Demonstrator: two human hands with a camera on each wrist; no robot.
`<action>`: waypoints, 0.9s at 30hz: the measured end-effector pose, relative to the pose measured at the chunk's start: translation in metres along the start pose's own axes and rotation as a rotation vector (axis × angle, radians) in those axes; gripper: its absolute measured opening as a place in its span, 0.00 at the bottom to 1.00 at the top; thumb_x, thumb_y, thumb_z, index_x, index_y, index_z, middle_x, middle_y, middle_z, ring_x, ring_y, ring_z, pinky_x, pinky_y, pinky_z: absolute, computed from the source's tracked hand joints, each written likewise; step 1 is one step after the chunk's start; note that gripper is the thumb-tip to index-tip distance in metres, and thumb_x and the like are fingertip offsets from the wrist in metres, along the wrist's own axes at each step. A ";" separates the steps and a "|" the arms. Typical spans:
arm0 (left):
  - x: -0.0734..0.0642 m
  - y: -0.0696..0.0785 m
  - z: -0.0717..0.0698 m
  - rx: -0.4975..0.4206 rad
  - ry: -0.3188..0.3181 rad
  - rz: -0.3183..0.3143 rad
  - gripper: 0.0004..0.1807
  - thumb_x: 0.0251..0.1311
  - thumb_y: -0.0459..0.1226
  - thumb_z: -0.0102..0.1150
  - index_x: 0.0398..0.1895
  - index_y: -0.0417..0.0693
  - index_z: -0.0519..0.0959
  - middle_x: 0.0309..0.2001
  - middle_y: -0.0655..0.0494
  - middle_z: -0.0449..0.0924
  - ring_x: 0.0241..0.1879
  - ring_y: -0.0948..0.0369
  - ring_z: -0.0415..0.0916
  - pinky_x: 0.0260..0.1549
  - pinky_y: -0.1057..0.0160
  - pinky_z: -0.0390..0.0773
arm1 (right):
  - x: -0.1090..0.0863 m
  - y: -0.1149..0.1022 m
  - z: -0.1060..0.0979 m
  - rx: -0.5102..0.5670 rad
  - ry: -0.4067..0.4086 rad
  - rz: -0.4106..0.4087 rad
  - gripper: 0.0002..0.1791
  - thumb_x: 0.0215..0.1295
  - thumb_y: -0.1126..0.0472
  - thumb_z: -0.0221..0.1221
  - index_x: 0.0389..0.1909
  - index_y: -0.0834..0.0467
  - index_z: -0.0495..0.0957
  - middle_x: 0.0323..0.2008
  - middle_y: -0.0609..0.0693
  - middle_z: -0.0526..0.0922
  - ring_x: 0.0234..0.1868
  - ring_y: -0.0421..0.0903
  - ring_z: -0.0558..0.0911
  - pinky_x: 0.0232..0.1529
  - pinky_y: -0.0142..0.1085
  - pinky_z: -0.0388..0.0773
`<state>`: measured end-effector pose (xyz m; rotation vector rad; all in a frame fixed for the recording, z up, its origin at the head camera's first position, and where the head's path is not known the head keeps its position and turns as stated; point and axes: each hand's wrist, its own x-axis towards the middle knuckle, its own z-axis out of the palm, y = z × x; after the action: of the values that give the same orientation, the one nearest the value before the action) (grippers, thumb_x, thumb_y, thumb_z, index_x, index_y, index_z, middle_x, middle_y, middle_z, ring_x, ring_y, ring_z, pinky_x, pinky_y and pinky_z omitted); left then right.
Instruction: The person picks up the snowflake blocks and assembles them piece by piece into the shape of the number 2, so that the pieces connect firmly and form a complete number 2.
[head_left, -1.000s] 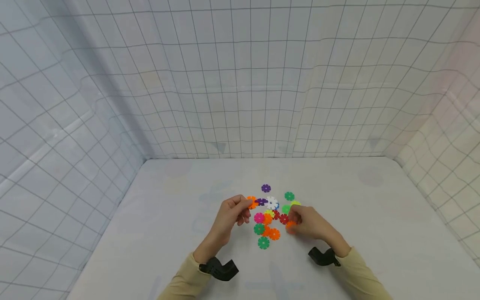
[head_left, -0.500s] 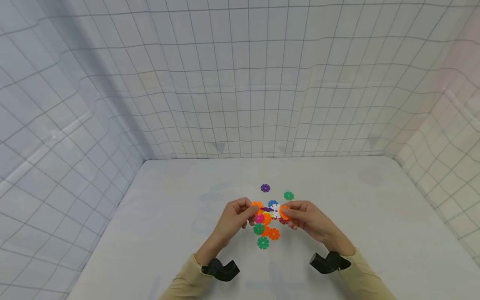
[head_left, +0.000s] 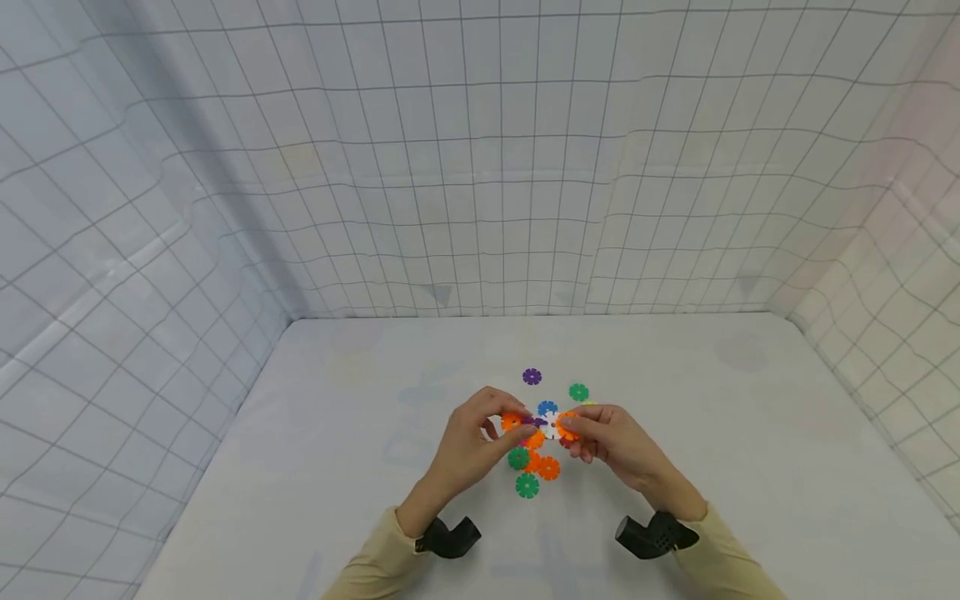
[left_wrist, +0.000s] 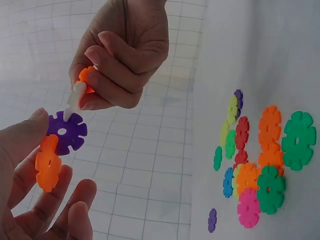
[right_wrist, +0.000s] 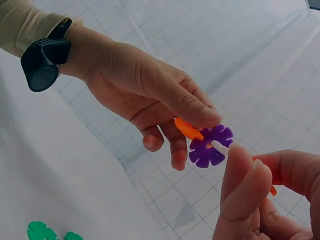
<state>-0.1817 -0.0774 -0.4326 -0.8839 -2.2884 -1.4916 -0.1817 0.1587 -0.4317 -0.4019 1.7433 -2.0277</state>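
My left hand point(head_left: 468, 437) pinches a purple notched plastic disc point(left_wrist: 72, 137) between thumb and fingertips. An orange disc point(left_wrist: 48, 167) is slotted onto that purple one on the left hand's side. Joined to the purple disc's other side is a white disc point(left_wrist: 75, 97), standing at an angle to it. My right hand point(head_left: 626, 442) pinches a second orange disc point(head_left: 567, 425) at the white one's far edge; its fingers partly hide both, so I cannot tell how deep that joint is. This short chain hangs between both hands above the table.
Loose discs lie on the white table point(head_left: 337, 467) below the hands: a purple disc point(head_left: 532, 377), a green one point(head_left: 579, 392), a blue one point(head_left: 547, 407), a pink one point(left_wrist: 249, 207), several more. A white grid-lined curtain point(head_left: 480, 167) encloses the back and sides.
The right hand has lifted an orange disc from the table and brought it left to the white disc. The left hand's pinch has shifted from its orange disc to the purple one.
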 end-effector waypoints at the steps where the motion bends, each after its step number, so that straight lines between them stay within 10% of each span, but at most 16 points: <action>1: 0.000 0.000 0.000 0.007 0.006 0.011 0.05 0.55 0.40 0.68 0.34 0.53 0.82 0.37 0.65 0.77 0.35 0.65 0.73 0.23 0.67 0.74 | 0.000 0.000 0.001 -0.005 -0.002 -0.002 0.12 0.69 0.60 0.55 0.35 0.66 0.79 0.24 0.50 0.80 0.22 0.39 0.76 0.24 0.26 0.71; 12: 0.004 0.015 -0.007 -0.009 0.065 0.015 0.04 0.51 0.29 0.68 0.27 0.44 0.81 0.31 0.55 0.80 0.30 0.60 0.75 0.23 0.65 0.75 | -0.004 -0.004 0.001 -0.141 0.126 -0.068 0.14 0.66 0.61 0.59 0.43 0.69 0.73 0.24 0.57 0.80 0.21 0.43 0.77 0.24 0.30 0.74; 20: 0.006 0.043 -0.017 -0.034 0.071 -0.106 0.02 0.55 0.26 0.64 0.29 0.36 0.79 0.28 0.50 0.80 0.30 0.56 0.75 0.27 0.63 0.75 | -0.006 -0.006 0.006 -0.255 0.179 -0.298 0.13 0.62 0.67 0.61 0.43 0.67 0.70 0.29 0.63 0.82 0.26 0.59 0.82 0.30 0.44 0.81; 27: 0.006 0.043 -0.017 -0.041 0.079 -0.158 0.02 0.56 0.28 0.64 0.30 0.37 0.80 0.28 0.51 0.80 0.30 0.60 0.74 0.28 0.63 0.75 | -0.009 -0.011 0.016 -0.425 0.170 -0.519 0.12 0.59 0.78 0.58 0.43 0.67 0.74 0.30 0.61 0.83 0.26 0.49 0.84 0.29 0.42 0.81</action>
<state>-0.1615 -0.0781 -0.3904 -0.6545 -2.3239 -1.6134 -0.1673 0.1509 -0.4175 -0.9208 2.3789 -2.0483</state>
